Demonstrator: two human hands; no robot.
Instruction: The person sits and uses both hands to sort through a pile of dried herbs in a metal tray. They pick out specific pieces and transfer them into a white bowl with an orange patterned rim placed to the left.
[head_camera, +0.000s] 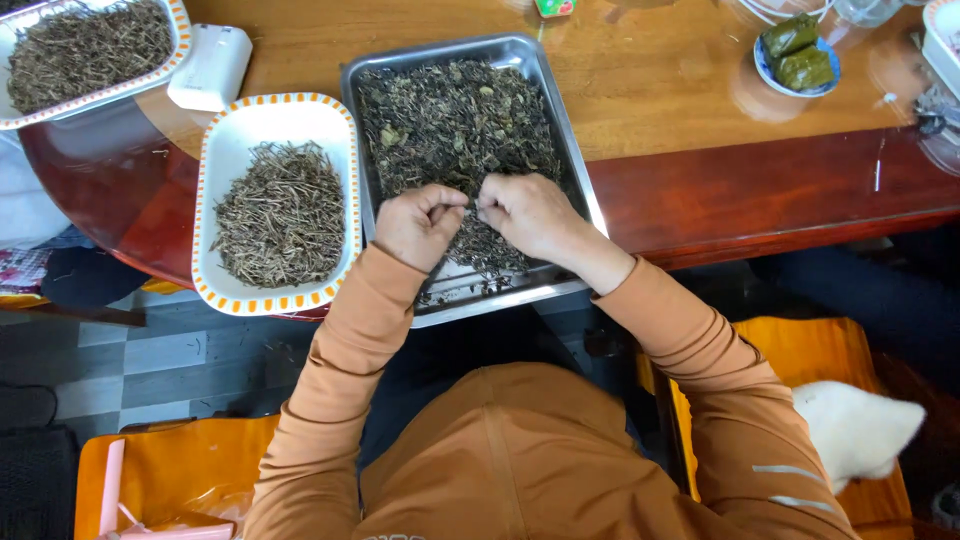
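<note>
A metal tray (575, 160) full of dark dried leaves (455, 125) lies on the wooden table in front of me. Both my hands rest over the near part of the tray. My left hand (418, 225) has its fingers curled and pinched on a bit of the leaves. My right hand (528, 212) is beside it, fingertips pinched on leaves too, almost touching the left. To the left of the tray stands a white dish with an orange-dotted rim (225, 140) holding a heap of brown stems (282, 215).
A second orange-rimmed dish of stems (85, 45) sits at the far left, a white box (208, 65) beside it. A small plate with green wrapped parcels (798, 55) stands at the far right. Orange seats (800, 350) flank me, and a white animal (860, 430) is at my right.
</note>
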